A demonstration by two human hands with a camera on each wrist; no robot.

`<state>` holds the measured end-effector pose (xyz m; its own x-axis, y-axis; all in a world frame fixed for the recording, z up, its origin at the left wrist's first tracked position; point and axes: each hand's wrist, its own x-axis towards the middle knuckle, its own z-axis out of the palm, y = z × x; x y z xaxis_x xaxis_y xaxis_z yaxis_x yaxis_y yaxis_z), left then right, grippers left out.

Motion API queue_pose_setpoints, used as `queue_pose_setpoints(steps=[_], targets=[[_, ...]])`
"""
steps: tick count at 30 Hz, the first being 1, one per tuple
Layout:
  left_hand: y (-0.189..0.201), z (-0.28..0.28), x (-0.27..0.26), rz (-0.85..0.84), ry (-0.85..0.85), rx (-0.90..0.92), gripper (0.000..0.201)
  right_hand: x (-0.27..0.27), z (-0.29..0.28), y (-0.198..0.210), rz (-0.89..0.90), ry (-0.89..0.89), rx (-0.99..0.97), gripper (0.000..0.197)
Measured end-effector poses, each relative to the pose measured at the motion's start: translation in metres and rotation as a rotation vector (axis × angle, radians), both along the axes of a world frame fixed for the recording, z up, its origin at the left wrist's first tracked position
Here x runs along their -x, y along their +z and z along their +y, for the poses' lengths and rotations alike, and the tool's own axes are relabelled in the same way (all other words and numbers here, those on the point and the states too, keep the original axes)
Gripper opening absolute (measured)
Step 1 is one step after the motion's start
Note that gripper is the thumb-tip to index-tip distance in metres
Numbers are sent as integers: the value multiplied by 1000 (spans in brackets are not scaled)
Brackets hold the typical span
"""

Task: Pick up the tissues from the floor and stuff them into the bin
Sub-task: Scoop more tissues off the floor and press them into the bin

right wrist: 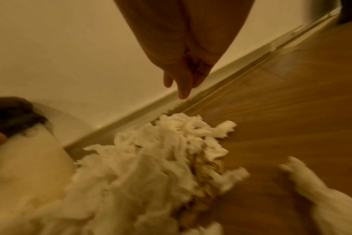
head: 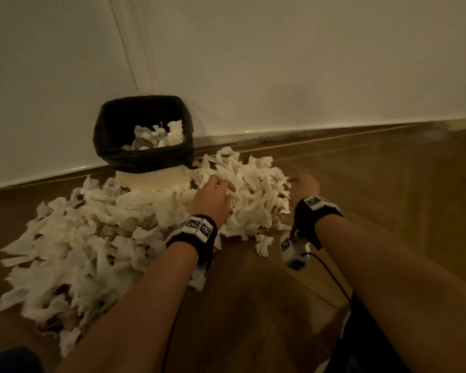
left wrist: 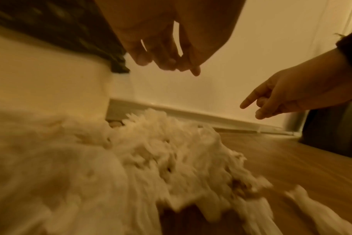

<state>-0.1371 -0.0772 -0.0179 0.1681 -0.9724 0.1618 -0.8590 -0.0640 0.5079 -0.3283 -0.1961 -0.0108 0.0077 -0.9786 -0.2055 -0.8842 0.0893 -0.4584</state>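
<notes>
A brown wooden plank floor (head: 361, 184) runs up to a plain white wall (head: 280, 63), and across it spreads a wide drift of crumpled white paper tissues (head: 92, 238), thickest to the left and reaching right in a smaller heap (head: 253, 184) between the hands. Against the wall stands a small white bin lined with a black plastic bag (head: 143, 157); some tissues already lie inside it, low down, so most of the job appears undone. The left hand (head: 213, 195) rests its loosely bent fingers on top of the smaller heap, and the wrist view shows nothing held in them. The right hand (head: 304, 187) hangs at the heap's right edge, fingers loosely curled with the forefinger pointing out, also holding nothing. The likely trouble is that the tissues are light and loose: a shallow scoop would probably shed pieces on the way to the bin, and a careless push against the light bin could tip it or drag the bag's rim inward.
</notes>
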Motion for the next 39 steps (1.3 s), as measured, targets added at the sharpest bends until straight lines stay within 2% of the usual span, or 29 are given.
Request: queue_pose_setpoints(steps=[3,5,8,10,13,16,18,20,23,26,30,35,39], targets=[[-28,3,34,18,-130,-187,23,28,14,-28,52,-40,-62,25],[-46,6,55,-12,-237,-321,26,39,23,-43,113,6,-108,22],[-69,11,79,-69,-348,-460,35,46,38,-65,332,167,-248,35],[-81,14,90,-167,-411,-502,45,49,46,-76,430,197,-335,44],[-92,15,99,-287,-436,-501,53,55,57,-89,405,204,-415,61],[-97,13,103,-316,-425,-543,54,61,68,-97,402,260,-420,67],[-97,10,105,-314,-432,-617,48,64,74,-102,388,249,-443,66],[-95,9,107,-333,-439,-664,38,65,78,-104,351,205,-431,56],[-95,12,108,-323,-432,-637,28,64,83,-103,303,118,-354,36],[-96,14,106,-312,-442,-661,24,64,83,-100,265,108,-348,28],[-94,17,104,-286,-385,-622,29,58,73,-92,256,160,-444,26],[-95,19,94,-192,-306,-487,26,38,66,-86,201,60,-292,24],[-91,19,84,-85,-232,-314,19,23,58,-84,29,-23,-233,29]])
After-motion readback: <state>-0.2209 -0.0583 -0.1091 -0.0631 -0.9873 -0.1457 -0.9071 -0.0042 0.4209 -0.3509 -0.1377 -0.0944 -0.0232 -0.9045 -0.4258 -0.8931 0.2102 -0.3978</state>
